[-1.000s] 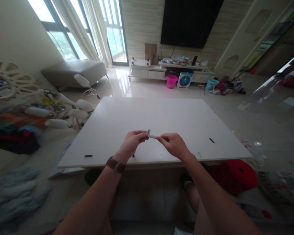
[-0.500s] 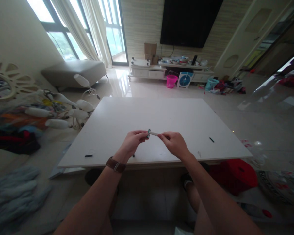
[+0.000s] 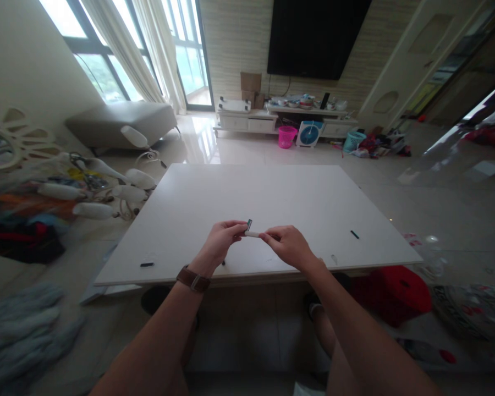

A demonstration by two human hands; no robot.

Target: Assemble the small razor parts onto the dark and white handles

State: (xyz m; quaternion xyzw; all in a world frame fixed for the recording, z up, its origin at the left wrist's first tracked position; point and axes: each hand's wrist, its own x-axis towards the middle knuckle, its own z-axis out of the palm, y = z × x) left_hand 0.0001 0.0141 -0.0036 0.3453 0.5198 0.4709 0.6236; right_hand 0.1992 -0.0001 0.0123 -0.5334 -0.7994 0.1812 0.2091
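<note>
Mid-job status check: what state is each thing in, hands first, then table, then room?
Left hand: closed on small green piece
Right hand: closed on pale stick
Small green piece: held, tilted
Pale stick: held, roughly level
Black strip: lying on the table
Dark green strip: lying on the table
Television: screen dark
Curtains: drawn partly aside
Lamp: unlit
Pink basket: upright
Fan: upright; whether spinning, cannot tell

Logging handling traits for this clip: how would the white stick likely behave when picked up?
The stick looks straight where it juts from the right hand, so it is probably stiff. It is slim, so likely light.
</note>
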